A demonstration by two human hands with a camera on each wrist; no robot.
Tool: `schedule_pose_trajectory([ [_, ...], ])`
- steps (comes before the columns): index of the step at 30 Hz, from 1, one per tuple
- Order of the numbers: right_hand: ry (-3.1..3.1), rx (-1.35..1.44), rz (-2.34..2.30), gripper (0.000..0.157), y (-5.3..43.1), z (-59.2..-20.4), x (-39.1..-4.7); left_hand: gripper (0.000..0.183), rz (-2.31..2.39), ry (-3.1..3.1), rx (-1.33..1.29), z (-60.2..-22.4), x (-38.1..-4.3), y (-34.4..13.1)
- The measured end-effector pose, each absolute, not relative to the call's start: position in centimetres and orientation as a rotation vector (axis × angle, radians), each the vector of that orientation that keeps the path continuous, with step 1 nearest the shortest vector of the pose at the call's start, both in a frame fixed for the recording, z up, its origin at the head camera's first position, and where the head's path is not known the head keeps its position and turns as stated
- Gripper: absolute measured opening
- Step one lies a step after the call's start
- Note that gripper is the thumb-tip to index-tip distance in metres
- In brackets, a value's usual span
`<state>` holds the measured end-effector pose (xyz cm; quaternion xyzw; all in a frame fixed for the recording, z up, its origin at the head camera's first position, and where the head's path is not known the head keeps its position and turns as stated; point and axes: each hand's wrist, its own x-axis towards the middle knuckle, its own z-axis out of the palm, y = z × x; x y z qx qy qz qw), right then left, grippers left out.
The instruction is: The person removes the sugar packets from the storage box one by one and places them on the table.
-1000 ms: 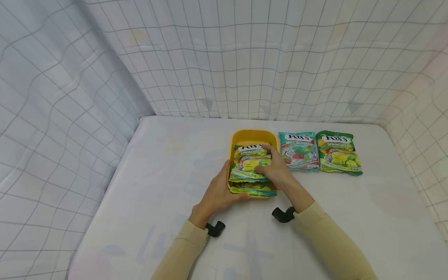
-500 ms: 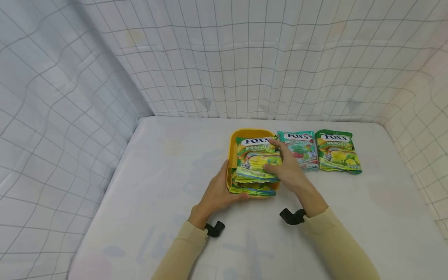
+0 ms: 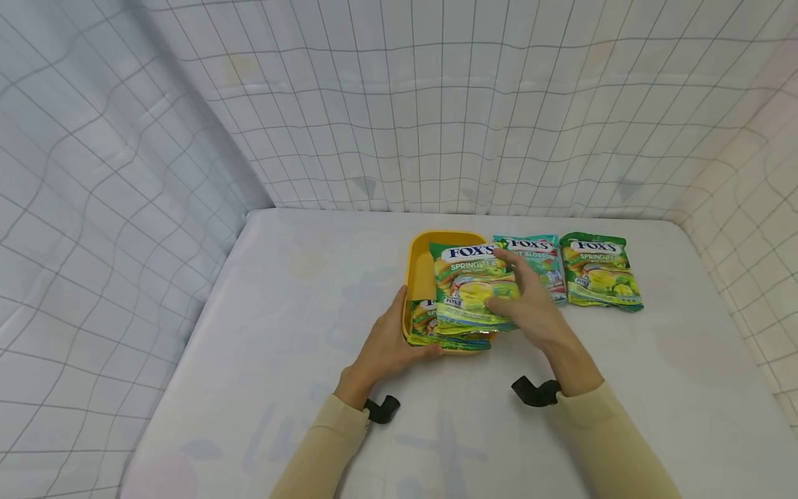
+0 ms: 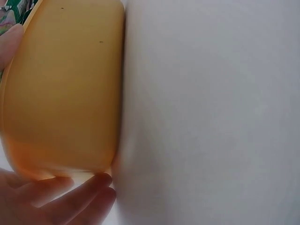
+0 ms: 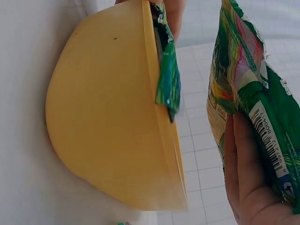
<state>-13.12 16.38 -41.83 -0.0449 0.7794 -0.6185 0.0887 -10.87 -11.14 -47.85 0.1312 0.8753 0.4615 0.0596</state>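
In the head view my left hand (image 3: pixel 385 344) holds the near left corner of a yellow plastic tub (image 3: pixel 420 276), thumb along the front and fingers on the left side. My right hand (image 3: pixel 537 310) grips a green and yellow candy bag (image 3: pixel 467 312), marked Fox's Spring Tea, by its right side. This bag is raised over the tub's right part. In the right wrist view, fingers lie along the bag's barcode side (image 5: pixel 269 140), apart from the tub's rim. Another green candy bag (image 3: pixel 424 320) lies in the tub's near end, partly hidden by the raised one.
A teal Mint Blossom candy bag (image 3: pixel 551 267) lies right of the tub, partly covered by my right hand. Further right lies another green Spring Tea bag (image 3: pixel 600 274). Gridded white curtains (image 3: pixel 430 138) enclose the back and sides of the white table (image 3: pixel 299 277).
My right hand has lifted the Spring Tea candy bag from the tub and moved it right, uncovering more of the bag beneath. My left hand stays on the tub.
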Motion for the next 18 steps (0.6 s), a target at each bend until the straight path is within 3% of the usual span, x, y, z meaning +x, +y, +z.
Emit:
schedule_pose_trajectory([
  [18, 2.315, -0.127, -2.010, 0.087, 20.0, -41.9, -11.9, 0.132, 1.413, 2.669, 0.446, -48.0, -10.9, -11.2],
])
